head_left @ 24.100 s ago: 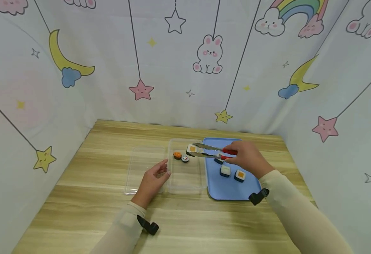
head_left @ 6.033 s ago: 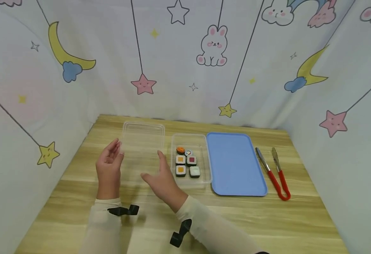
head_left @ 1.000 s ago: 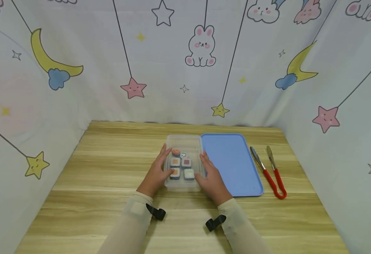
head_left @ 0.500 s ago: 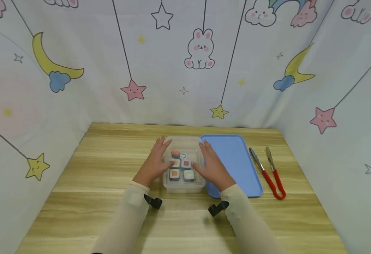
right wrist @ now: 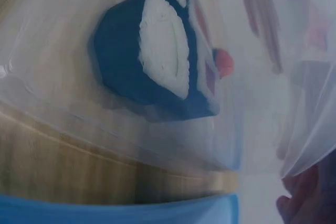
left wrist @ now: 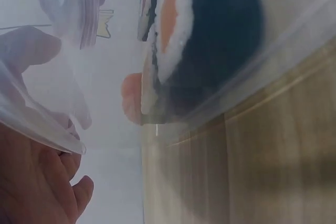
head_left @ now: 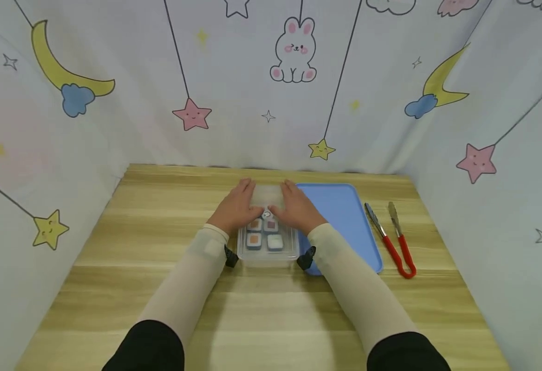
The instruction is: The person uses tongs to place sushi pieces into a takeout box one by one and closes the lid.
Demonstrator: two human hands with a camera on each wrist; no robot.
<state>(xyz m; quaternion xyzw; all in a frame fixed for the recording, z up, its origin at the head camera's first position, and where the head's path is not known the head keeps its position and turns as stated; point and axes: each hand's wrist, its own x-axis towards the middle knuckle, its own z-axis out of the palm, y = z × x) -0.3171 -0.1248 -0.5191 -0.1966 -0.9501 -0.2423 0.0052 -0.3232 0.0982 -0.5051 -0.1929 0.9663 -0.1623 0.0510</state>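
A clear plastic box (head_left: pixel 268 255) stands on the table with its clear lid (head_left: pixel 267 192) on top. Inside sit several sushi pieces (head_left: pixel 275 242), dark-sided with white tops; through the wall a large one (left wrist: pixel 226 30) shows in the left wrist view, and a white-topped roll (right wrist: pixel 165 45) in the right. My left hand (head_left: pixel 237 207) rests on the lid's far left part, fingers extended forward along the edge. Mirroring it, my right hand (head_left: pixel 299 208) lies over the far right part. Both thumbs point inward and nearly meet above the lid. The hands hide the box's far sides.
Right beside the box lies a blue tray (head_left: pixel 333 198), partly covered by my right forearm. Metal tongs with red handles (head_left: pixel 399 255) lie spread on the table (head_left: pixel 159 221) farther right. A cartoon-printed curtain (head_left: pixel 233 139) closes off the back and sides.
Earlier my right hand held a sushi piece in the tongs; later the tongs lay down and the lid was beside the filled box. Over the last second, both hands slid to the covered box's far end.
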